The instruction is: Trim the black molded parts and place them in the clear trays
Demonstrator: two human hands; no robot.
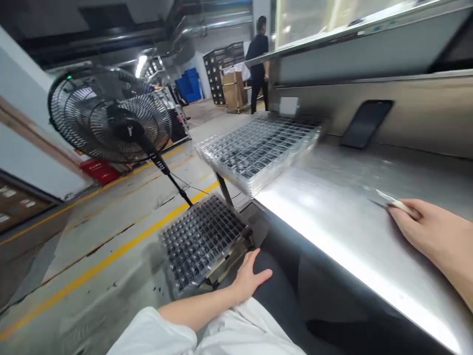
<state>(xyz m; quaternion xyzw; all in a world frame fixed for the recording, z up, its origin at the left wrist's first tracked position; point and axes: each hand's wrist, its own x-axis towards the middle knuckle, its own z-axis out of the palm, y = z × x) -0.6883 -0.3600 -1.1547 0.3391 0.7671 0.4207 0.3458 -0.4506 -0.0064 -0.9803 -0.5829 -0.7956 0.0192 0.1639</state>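
My right hand [428, 222] is closed around a small pale-handled tool [404, 209] with a thin, pointed metal end, held low over the steel table [332, 217]. Whether it is a knife or tweezers I cannot tell. My left hand [248, 278] lies on my dark-trousered thigh, fingers stretched and thumb apart, with nothing in it. Beside it, lower down, is a gridded clear plastic tray [207, 236] with dark pieces in its pockets. A stack of similar clear trays [258, 148] sits on the table's far left corner.
A black phone [367, 123] leans against the table's back panel. To the left stands a black pedestal fan [125, 125]. Farther back, a person in dark clothes [257, 64] is near cardboard boxes [233, 88] and blue bins [189, 85]. Yellow lines [121, 256] cross the floor.
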